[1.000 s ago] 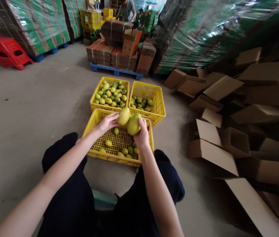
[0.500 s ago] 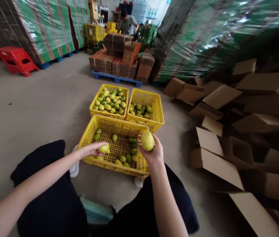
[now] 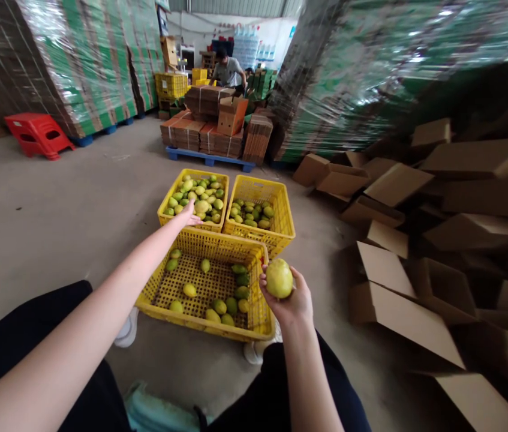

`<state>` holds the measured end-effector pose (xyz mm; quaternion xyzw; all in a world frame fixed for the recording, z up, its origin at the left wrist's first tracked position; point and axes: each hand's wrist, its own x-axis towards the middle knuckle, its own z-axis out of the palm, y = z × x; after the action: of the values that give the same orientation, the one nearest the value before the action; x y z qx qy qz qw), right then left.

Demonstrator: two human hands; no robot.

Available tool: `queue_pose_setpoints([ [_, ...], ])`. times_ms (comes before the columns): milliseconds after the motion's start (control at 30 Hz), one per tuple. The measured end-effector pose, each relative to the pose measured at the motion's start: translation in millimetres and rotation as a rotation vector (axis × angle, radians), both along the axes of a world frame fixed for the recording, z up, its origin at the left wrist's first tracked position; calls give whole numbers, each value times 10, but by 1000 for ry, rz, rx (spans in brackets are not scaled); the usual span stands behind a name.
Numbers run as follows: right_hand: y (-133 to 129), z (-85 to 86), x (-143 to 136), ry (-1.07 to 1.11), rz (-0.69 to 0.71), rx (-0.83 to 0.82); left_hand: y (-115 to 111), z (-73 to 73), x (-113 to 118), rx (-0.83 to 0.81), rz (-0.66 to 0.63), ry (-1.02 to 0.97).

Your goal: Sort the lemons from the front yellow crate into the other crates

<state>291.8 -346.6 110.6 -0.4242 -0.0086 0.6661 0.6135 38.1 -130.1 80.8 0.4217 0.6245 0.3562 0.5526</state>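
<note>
My right hand [image 3: 290,295] is closed round a large yellow lemon [image 3: 279,278], palm up, over the right rim of the front yellow crate [image 3: 159,304]. My left hand [image 3: 191,215] reaches over the near side of the back left crate [image 3: 162,211], fingers apart beside a pale yellow lemon [image 3: 201,207]. Whether it touches that lemon I cannot tell. Yellow and green lemons heap up in this back left crate. In the front crate, several lie scattered on the slatted floor, among them a bright yellow lemon [image 3: 189,290]. The back right crate [image 3: 286,210] has a low layer of lemons.
Open cardboard boxes [image 3: 397,306] lie piled at the right. Flattened cartons [image 3: 186,132] stand on a blue pallet [image 3: 209,159], with a person [image 3: 229,71] behind. A red stool [image 3: 40,133] stands at the left, near wrapped green stacks [image 3: 87,66].
My left hand has let go of a yellow lemon, now lying in the front crate, and has moved forward to the back left crate. My right hand still holds its lemon. The view has tilted up.
</note>
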Motion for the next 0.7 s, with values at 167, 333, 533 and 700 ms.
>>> queue_pose_setpoints([
  [167, -4, 141, -83, 15, -51, -81, -146, -174, -198, 24, 60, 290],
  [333, -63, 52, -144, -2, 65, -28, -1240, -916, -708, -15, -28, 703],
  [533, -261, -211, -404, -132, 370, -77, -1887, -1412, -1159, -31, -486, 782],
  [700, -510, -579, -639, -381, 662, -230, -1886, -1456, -1240, 92, -604, 747],
])
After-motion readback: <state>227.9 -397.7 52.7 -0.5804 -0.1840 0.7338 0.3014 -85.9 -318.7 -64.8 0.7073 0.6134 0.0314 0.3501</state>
